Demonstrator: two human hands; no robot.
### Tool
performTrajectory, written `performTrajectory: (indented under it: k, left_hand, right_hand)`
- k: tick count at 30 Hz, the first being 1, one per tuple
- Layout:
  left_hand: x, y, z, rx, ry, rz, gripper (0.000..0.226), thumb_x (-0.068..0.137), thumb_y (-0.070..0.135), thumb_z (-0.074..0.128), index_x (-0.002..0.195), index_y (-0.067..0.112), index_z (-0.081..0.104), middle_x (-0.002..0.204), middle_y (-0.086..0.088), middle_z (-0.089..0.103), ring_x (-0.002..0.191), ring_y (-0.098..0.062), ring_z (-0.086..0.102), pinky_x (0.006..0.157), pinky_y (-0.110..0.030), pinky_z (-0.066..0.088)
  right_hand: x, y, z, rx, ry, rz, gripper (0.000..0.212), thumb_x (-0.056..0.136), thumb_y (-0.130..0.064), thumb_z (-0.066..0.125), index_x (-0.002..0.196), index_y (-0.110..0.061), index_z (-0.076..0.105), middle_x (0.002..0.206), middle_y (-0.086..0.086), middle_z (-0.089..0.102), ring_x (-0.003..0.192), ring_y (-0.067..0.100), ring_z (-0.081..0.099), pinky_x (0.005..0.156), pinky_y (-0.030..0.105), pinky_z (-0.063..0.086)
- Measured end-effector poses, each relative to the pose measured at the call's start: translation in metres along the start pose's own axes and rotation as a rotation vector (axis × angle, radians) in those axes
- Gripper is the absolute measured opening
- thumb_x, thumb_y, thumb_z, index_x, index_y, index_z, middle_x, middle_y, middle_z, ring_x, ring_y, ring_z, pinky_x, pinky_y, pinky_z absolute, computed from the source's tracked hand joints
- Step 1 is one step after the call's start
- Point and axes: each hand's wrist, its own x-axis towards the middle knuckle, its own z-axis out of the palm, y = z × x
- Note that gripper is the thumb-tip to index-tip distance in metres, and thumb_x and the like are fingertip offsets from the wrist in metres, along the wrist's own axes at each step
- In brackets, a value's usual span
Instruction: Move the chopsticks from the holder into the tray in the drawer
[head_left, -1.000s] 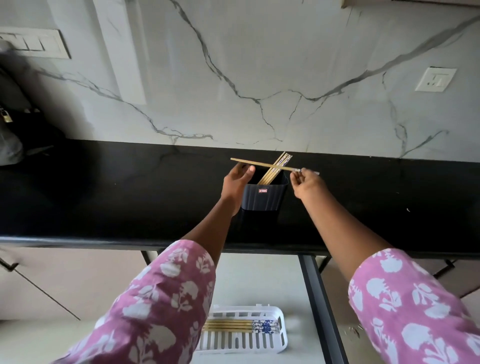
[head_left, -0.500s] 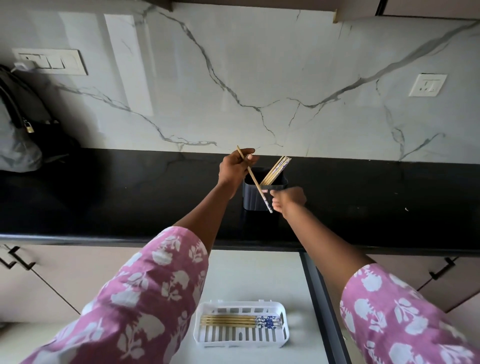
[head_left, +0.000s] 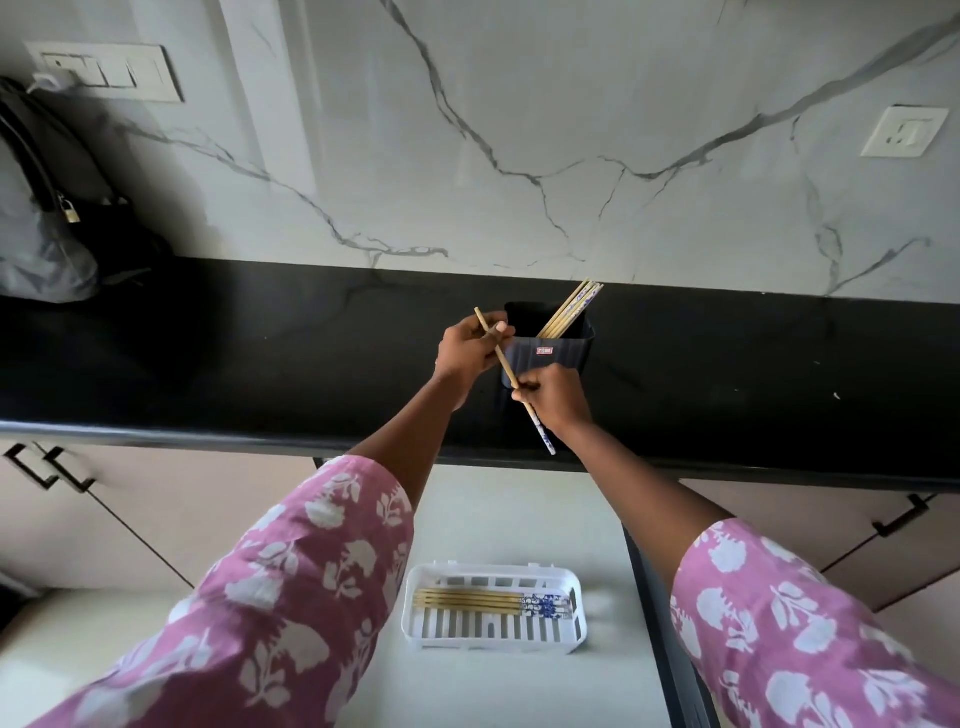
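Observation:
A dark holder (head_left: 563, 358) stands on the black counter with several wooden chopsticks (head_left: 570, 310) leaning to its right side. Both hands grip one chopstick (head_left: 506, 366) in front of the holder, slanted from upper left to lower right, its blue-patterned end pointing down. My left hand (head_left: 467, 351) pinches the plain upper end. My right hand (head_left: 553, 397) pinches it lower down. Below, a white slotted tray (head_left: 493, 631) lies in the open drawer with several chopsticks (head_left: 483, 603) laid flat along its far side.
The black counter (head_left: 260, 364) runs across the view, its front edge above the open drawer (head_left: 493, 519). A grey bag (head_left: 36, 228) sits at the far left against the marble wall. Cabinet doors with black handles (head_left: 47, 467) flank the drawer. My pink floral sleeves fill the foreground.
The chopstick went from lying level across the holder's top to slanting steeply down. My right hand has drawn back toward me, lowering the patterned end over the counter's front.

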Motion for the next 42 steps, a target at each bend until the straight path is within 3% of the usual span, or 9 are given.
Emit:
performTrajectory:
  k: [6, 10, 17, 22, 25, 29, 34, 37, 42]
  left_hand:
    - [0.002, -0.043, -0.043, 0.246, 0.298, -0.095, 0.053, 0.080, 0.058, 0.059, 0.111, 0.015, 0.063, 0.107, -0.007, 0.067, 0.095, -0.013, 0.060, 0.090, -0.034, 0.049]
    - [0.003, -0.083, -0.074, 0.538, 0.256, -0.114, 0.052, 0.088, 0.053, 0.052, 0.121, 0.014, 0.058, 0.121, -0.003, 0.061, 0.112, -0.017, 0.054, 0.091, -0.026, 0.040]
    - [0.014, -0.143, -0.108, 1.238, 0.028, -0.341, 0.064, 0.096, 0.047, 0.037, 0.149, 0.018, 0.015, 0.157, -0.013, -0.004, 0.144, -0.031, -0.007, 0.116, -0.039, 0.001]
    - [0.014, -0.152, -0.106, 1.295, -0.020, -0.368, 0.065, 0.097, 0.051, 0.024, 0.149, 0.024, -0.001, 0.156, 0.005, -0.017, 0.142, -0.026, -0.020, 0.114, -0.041, -0.008]
    - [0.015, -0.149, -0.104, 1.306, -0.022, -0.395, 0.063, 0.097, 0.051, 0.023, 0.149, 0.026, -0.003, 0.156, 0.010, -0.016, 0.142, -0.025, -0.020, 0.114, -0.042, -0.009]
    - [0.014, -0.144, -0.103, 1.303, -0.039, -0.428, 0.062, 0.097, 0.050, 0.023, 0.149, 0.027, -0.003, 0.156, 0.011, -0.016, 0.142, -0.025, -0.021, 0.114, -0.041, -0.009]
    - [0.015, -0.142, -0.102, 1.301, -0.048, -0.444, 0.062, 0.097, 0.050, 0.023, 0.149, 0.029, -0.004, 0.155, 0.012, -0.017, 0.142, -0.025, -0.022, 0.114, -0.041, -0.009]
    - [0.016, -0.141, -0.102, 1.294, -0.049, -0.454, 0.062, 0.097, 0.050, 0.024, 0.149, 0.029, -0.003, 0.155, 0.013, -0.017, 0.142, -0.025, -0.022, 0.114, -0.042, -0.008]
    - [0.016, -0.139, -0.102, 1.291, -0.049, -0.467, 0.062, 0.097, 0.050, 0.025, 0.148, 0.030, -0.003, 0.155, 0.012, -0.017, 0.141, -0.025, -0.022, 0.114, -0.042, -0.008]
  right_hand:
    - [-0.024, 0.031, 0.039, -0.089, -0.158, 0.132, 0.023, 0.076, -0.012, 0.074, 0.099, -0.007, 0.074, 0.093, 0.014, 0.075, 0.090, 0.026, 0.069, 0.075, 0.023, 0.048]
    - [-0.050, 0.053, 0.068, -0.154, -0.317, 0.142, 0.024, 0.077, -0.010, 0.070, 0.099, -0.006, 0.074, 0.096, 0.017, 0.074, 0.092, 0.031, 0.066, 0.078, 0.030, 0.049]
    - [-0.098, 0.092, 0.111, -0.299, -0.576, 0.124, 0.020, 0.087, -0.011, 0.060, 0.103, -0.009, 0.071, 0.100, 0.019, 0.070, 0.093, 0.035, 0.063, 0.078, 0.030, 0.049]
    - [-0.122, 0.104, 0.129, -0.441, -0.687, 0.077, 0.017, 0.086, -0.006, 0.051, 0.087, -0.007, 0.068, 0.093, 0.020, 0.063, 0.083, 0.039, 0.057, 0.069, 0.030, 0.041]
    - [-0.131, 0.106, 0.140, -0.545, -0.738, 0.014, 0.022, 0.081, 0.004, 0.044, 0.066, -0.011, 0.038, 0.079, 0.016, 0.047, 0.073, 0.034, 0.047, 0.063, 0.030, 0.034]
    - [-0.139, 0.107, 0.155, -0.588, -0.814, -0.034, 0.020, 0.080, 0.010, 0.045, 0.082, -0.004, 0.058, 0.098, 0.021, 0.064, 0.092, 0.037, 0.063, 0.070, 0.035, 0.045]
    - [-0.146, 0.111, 0.171, -0.633, -0.864, -0.099, 0.035, 0.079, 0.014, 0.047, 0.057, -0.008, 0.031, 0.104, 0.023, 0.065, 0.099, 0.038, 0.063, 0.073, 0.038, 0.047]
    - [-0.149, 0.113, 0.177, -0.656, -0.870, -0.146, 0.016, 0.081, 0.013, 0.045, 0.075, 0.001, 0.054, 0.110, 0.021, 0.064, 0.104, 0.038, 0.060, 0.075, 0.039, 0.047]
    - [-0.149, 0.118, 0.182, -0.670, -0.828, -0.207, 0.031, 0.082, 0.013, 0.047, 0.106, 0.000, 0.060, 0.117, 0.019, 0.059, 0.111, 0.037, 0.055, 0.080, 0.043, 0.048]
